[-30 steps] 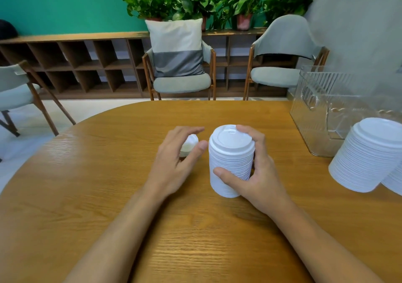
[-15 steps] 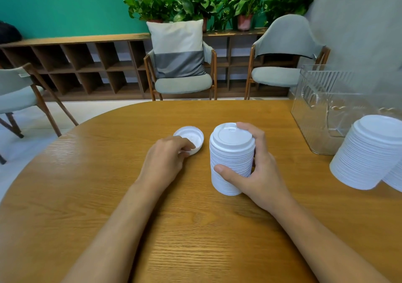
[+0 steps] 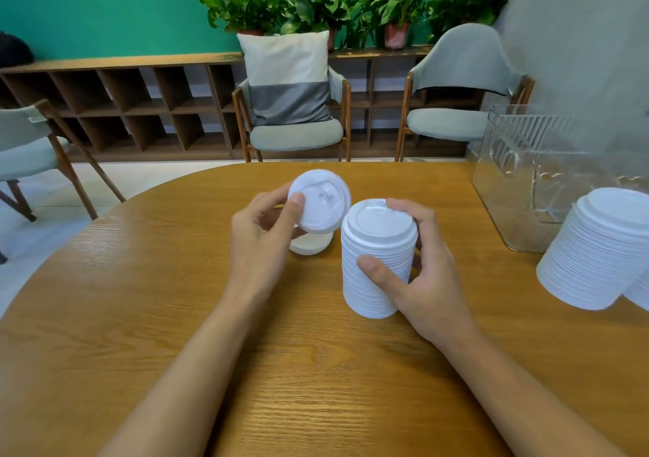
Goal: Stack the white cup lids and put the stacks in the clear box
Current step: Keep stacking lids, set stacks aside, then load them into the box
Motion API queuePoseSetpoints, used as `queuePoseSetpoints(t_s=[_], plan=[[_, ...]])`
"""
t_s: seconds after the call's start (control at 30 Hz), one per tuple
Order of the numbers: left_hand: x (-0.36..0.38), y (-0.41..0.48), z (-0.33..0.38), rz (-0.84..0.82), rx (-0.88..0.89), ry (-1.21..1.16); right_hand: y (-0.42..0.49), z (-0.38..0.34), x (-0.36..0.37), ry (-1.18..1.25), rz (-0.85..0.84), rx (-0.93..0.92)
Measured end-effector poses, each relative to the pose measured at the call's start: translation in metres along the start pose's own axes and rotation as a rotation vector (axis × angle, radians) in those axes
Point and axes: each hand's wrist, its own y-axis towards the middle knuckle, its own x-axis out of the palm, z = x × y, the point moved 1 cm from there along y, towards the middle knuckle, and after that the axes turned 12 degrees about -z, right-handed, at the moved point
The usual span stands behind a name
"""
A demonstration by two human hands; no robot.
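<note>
Your L hand (image 3: 260,242) pinches one white lid (image 3: 319,201) by its rim, thumb on top w/ fingers behind, lid tilted and off the table (image 3: 316,386), just left of the stack (image 3: 375,263). Your R hand (image 3: 425,281) wraps that upright stack, thumb in front. Another lid (image 3: 310,246) lies flat under the held one. Clear box (image 3: 519,176) sits well to the right, a leaning stack (image 3: 600,249) in front of it.

Setting: a lounge-style meeting area, of the office or café type. Indicators: an oval wood-grain table (image 3: 105,316), grey-green upholstered armchairs with wooden frames (image 3: 463,56), and a long low wooden cubby shelf (image 3: 123,105) along the teal painted wall (image 3: 105,7) — topped with leafy potted green plants (image 3: 316,0).
</note>
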Motion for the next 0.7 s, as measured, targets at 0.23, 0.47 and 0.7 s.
queuePoseSetpoints(t_s=[0.23,0.47,0.7], plan=[[0.010,-0.005,0.009,-0.100,-0.139,-0.346,0.001,-0.002,0.003,-0.004,0.036,-0.017],[0.033,-0.020,0.017,-0.129,0.090,-0.007,0.003,-0.003,0.007,-0.019,0.012,-0.056],[0.032,-0.022,0.017,-0.158,0.134,0.175,0.003,-0.002,0.007,-0.019,-0.005,-0.067]])
